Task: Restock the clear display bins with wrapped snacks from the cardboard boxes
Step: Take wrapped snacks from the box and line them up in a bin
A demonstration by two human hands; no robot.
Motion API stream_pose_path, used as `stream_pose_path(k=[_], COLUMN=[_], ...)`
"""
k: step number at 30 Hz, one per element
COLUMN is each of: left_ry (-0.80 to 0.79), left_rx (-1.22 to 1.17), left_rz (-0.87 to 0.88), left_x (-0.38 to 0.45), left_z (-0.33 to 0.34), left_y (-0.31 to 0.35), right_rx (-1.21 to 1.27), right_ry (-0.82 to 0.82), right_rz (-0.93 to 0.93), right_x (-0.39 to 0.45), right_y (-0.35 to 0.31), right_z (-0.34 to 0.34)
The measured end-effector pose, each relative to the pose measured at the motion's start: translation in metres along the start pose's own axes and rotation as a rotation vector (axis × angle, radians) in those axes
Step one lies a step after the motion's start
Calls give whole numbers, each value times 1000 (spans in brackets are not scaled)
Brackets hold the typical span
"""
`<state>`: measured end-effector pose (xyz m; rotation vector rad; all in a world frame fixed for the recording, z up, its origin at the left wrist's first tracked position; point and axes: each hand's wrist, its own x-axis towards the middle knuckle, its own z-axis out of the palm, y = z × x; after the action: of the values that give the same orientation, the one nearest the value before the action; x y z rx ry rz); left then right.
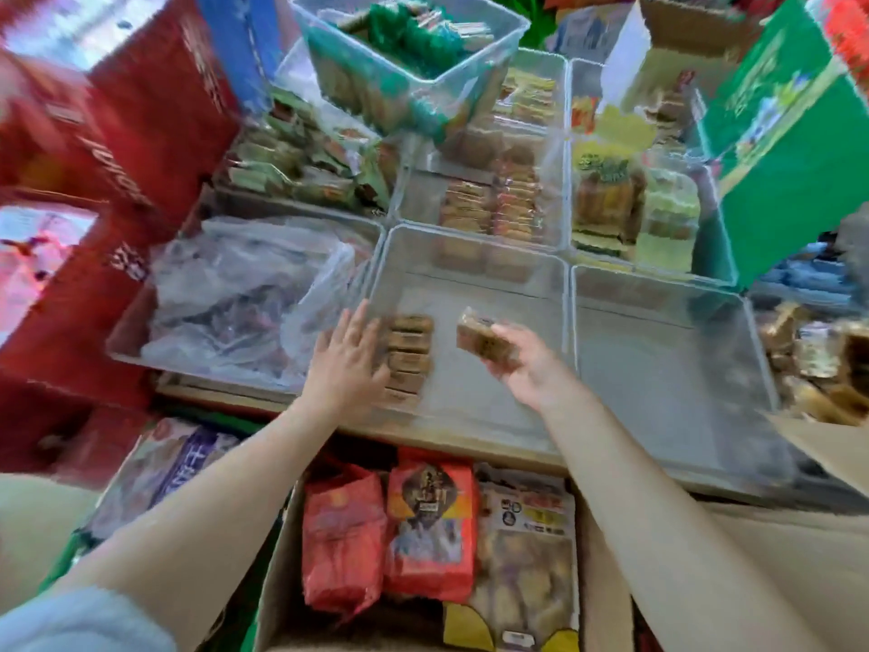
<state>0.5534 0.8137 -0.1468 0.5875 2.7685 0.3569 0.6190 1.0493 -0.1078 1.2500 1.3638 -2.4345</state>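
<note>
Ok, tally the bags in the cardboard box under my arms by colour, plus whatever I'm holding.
Red bags: 2
Clear bag with yellow labels: 1
Wrapped snack held in right hand: 1
Total: 4

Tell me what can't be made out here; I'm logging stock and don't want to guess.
Head view only:
- Print on the wrapped snack in the right hand: blurred.
- The near end of the snack row: covered by the left hand.
- Contents of the plastic bag: veiled by crumpled film.
- The cardboard box: cut off by the bottom edge.
</note>
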Motion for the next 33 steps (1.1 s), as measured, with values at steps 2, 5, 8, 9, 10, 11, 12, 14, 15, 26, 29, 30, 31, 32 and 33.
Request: stream_pose_path(k=[2, 5, 8, 9, 10, 11, 12, 14, 15, 26, 29, 30, 31, 32, 33], left_ry=[3, 31, 23, 19, 20, 23, 27, 43, 55, 45, 8, 2, -2, -10, -20], left_rx=[-47, -74, -71, -73, -76, -77, -74, -72, -70, -65, -59, -56, -54, -54, -56], left_rz=[31, 52, 63, 67, 69, 71, 72, 71, 70, 56, 57, 56, 56, 56, 57], left_x=[1, 1, 2, 2, 3, 4, 5, 6, 6, 6, 6, 6, 6, 5, 5], left_z=[5, 6, 7, 8, 9, 9, 10, 12, 13, 14, 11, 10, 9, 8, 8], left_y=[-9, -11, -12, -12, -12, -13, -13, -13, -13, -12, -12, -12, -11, -11, -12], right_rx=[-55, -107, -122, -164, -240, -349, -481, -716, -806, -1335, -1360, -1392, -1433, -1467, -1488], right_ry=[23, 79, 131, 137, 144, 151, 150, 111, 66, 59, 24, -5, -30, -45, -53], right_rz=[-22, -29, -33, -47, -66, -94, -121, -141, -126, -160, -144, -131, -123, -118, -109], right_x=[28, 66, 102, 114, 126, 137, 146, 159, 162, 148, 139, 137, 135, 131, 125], right_y=[3, 1, 0, 2, 5, 10, 15, 26, 31, 65, 65, 62, 59, 55, 52], right_z=[18, 41, 58, 63, 67, 70, 72, 74, 76, 92, 90, 89, 88, 87, 84])
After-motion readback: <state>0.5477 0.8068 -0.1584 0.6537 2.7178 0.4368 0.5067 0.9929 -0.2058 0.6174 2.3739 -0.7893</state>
